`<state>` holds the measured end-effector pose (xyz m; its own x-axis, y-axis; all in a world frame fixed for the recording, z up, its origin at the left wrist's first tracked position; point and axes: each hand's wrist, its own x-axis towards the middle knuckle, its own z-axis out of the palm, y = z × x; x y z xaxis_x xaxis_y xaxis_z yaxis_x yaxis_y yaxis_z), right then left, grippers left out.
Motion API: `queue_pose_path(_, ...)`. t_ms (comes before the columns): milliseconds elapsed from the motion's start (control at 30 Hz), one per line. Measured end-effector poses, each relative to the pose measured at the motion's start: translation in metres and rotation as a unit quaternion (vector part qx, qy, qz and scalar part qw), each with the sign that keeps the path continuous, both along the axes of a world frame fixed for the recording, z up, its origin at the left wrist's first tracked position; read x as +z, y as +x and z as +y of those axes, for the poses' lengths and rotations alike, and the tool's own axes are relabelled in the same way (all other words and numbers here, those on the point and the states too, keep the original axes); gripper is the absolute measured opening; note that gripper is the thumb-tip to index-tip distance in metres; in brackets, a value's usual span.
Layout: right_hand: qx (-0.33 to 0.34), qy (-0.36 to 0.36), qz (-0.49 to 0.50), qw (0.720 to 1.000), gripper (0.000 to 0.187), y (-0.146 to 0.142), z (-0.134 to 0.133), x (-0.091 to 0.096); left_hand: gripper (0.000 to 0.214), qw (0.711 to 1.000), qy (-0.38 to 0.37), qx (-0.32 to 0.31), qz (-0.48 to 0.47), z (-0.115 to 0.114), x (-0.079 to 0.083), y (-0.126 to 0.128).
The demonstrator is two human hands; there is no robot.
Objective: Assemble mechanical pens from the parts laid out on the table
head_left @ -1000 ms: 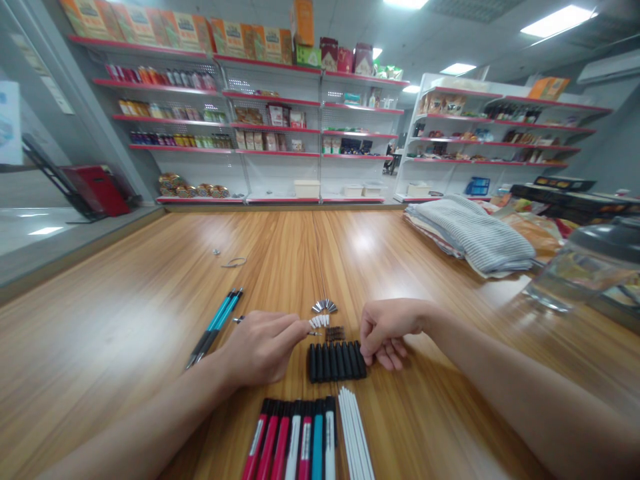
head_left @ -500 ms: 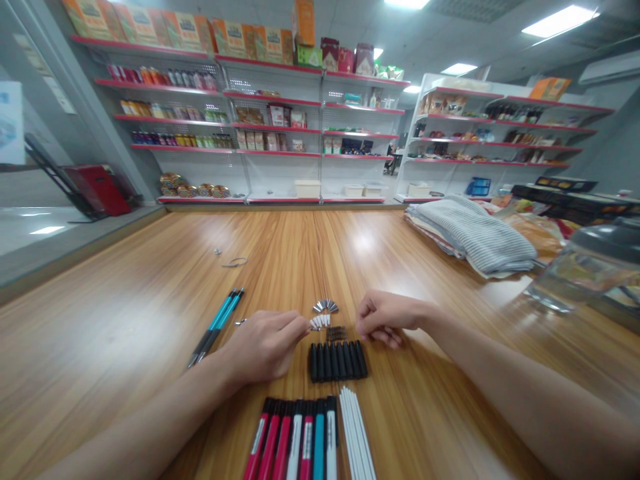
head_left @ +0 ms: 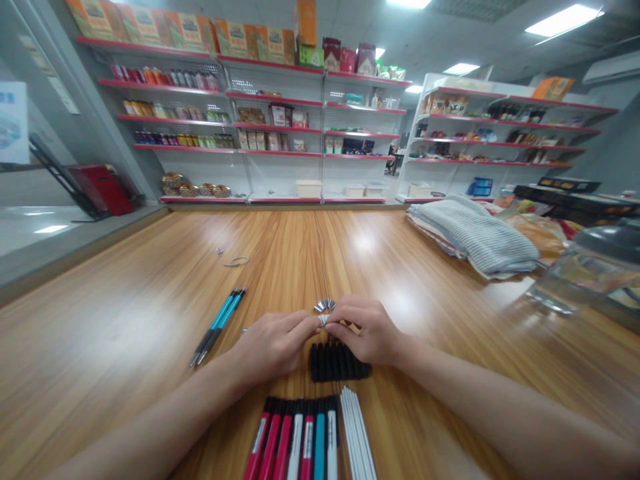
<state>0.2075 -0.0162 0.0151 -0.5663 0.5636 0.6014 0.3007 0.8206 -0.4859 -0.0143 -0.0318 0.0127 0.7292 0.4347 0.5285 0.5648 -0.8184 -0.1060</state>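
Observation:
My left hand (head_left: pixel 277 341) and my right hand (head_left: pixel 364 330) meet at a row of small white pen parts (head_left: pixel 323 321). Both are closed in a pinch, and whatever lies between the fingertips is too small to make out. Silver cone-shaped pen tips (head_left: pixel 324 305) fan out just beyond. Black rubber grips (head_left: pixel 337 363) lie side by side below my right hand, which hides the springs. Nearest me are pen barrels (head_left: pixel 295 437) in red, white and blue, beside thin white refills (head_left: pixel 358 433). Two blue pens (head_left: pixel 219 325) lie left of my left hand.
Farther off on the wooden table (head_left: pixel 280 247) are a thin ring (head_left: pixel 237 261) and a small metal bit (head_left: pixel 219 251). To the right are folded striped cloth (head_left: pixel 475 237) and a clear water jug (head_left: pixel 575 273). Stocked shelves (head_left: pixel 280 155) stand behind the table.
My right hand has moved left, from beside the springs to the white parts, and now covers the springs. My left hand has shifted slightly right, its fingertips meeting the right hand's.

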Motion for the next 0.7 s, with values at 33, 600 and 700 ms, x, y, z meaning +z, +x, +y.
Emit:
queue_pose_path(33,-0.006,-0.007,0.0,1.0,0.016,0.002,0.001,0.0,0.017,1.0,-0.004,0.006,0.0,0.0,0.0,0.0)
queue_pose_path(600,0.016,-0.148,-0.115,0.982,0.014,0.046,0.045,-0.005,0.016,0.992,-0.122,0.002,-0.019,-0.003,0.004,0.002)
queue_pose_path(700,0.046,-0.133,-0.138,0.98,0.014,0.047,0.049,-0.01,0.017,0.991,-0.133,-0.005,-0.014,-0.003,0.004,0.001)
